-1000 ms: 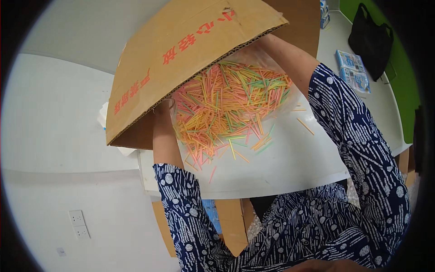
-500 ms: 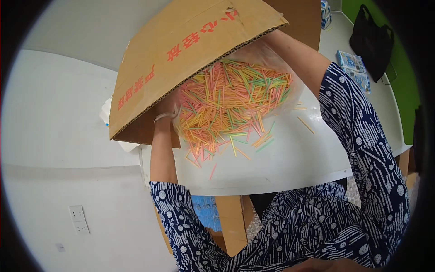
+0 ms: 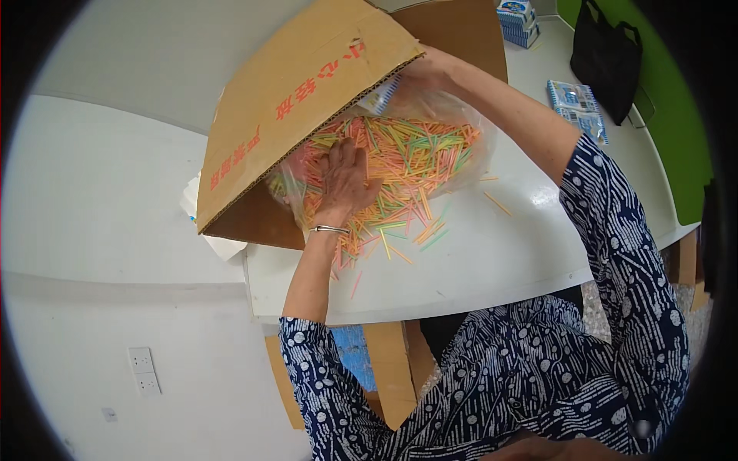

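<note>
A big heap of thin, short sticks (image 3: pixel 415 180) in pink, orange, yellow and green, like cut straws, spills from a clear plastic bag (image 3: pixel 483 146) at the mouth of a cardboard box (image 3: pixel 307 84) lying on its side. On the heap's left part lies my left hand (image 3: pixel 346 178), open, palm down, with a bracelet at the wrist. My right hand (image 3: pixel 432 67) is at the bag's far edge, under the box flap; it is blurred and its fingers are mostly hidden. Close beside it a blue-and-white packet (image 3: pixel 380 97) shows under the flap.
Loose sticks lie on the white table (image 3: pixel 492 261) in front of the bag. At the right are blue-and-white packets (image 3: pixel 578 107), a black bag (image 3: pixel 607 61) and another stack of packets (image 3: pixel 519 23). A wall with a socket (image 3: pixel 144 371) stands left.
My left hand has come out from under the box flap onto the heap. My right hand has drawn back toward the bag's edge, and a blue-and-white packet now shows beside it. The view has shifted.
</note>
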Tool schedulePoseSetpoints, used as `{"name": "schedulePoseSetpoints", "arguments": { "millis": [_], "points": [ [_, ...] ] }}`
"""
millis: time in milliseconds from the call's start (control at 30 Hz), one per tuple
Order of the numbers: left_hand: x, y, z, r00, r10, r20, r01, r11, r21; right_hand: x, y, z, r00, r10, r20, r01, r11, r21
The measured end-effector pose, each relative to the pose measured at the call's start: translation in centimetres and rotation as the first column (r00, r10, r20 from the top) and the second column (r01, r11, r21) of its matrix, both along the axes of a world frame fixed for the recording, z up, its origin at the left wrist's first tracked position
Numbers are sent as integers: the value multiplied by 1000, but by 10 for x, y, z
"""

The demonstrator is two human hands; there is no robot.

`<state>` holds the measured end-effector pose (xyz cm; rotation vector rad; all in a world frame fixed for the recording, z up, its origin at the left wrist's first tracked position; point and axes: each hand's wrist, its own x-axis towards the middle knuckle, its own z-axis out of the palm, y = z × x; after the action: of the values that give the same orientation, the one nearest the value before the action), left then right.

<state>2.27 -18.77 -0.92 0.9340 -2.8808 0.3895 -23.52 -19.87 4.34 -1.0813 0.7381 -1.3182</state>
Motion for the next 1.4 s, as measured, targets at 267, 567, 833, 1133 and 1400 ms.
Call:
{"name": "schedulePoseSetpoints", "arguments": {
  "millis": [267,567,833,1133,1400],
  "points": [
    [-9,-4,-18,999,-29,45,33,996,-84,-11,138,-32,985,-96,-147,103,994,37],
    [-22,-4,-44,998,56,5,-54,979,-199,12,216,-91,995,-92,-48,101,962,255],
    [-19,1,-41,983,148,-113,-167,969,-183,19,216,-117,988,-156,-16,152,927,343],
    [-19,5,-11,687,500,-528,-249,844,475,24,213,-124,986,-162,-46,168,935,314],
    [-28,33,-29,34,940,-341,900,120,419,23,206,-125,981,-183,67,150,928,342]
  ]
}}
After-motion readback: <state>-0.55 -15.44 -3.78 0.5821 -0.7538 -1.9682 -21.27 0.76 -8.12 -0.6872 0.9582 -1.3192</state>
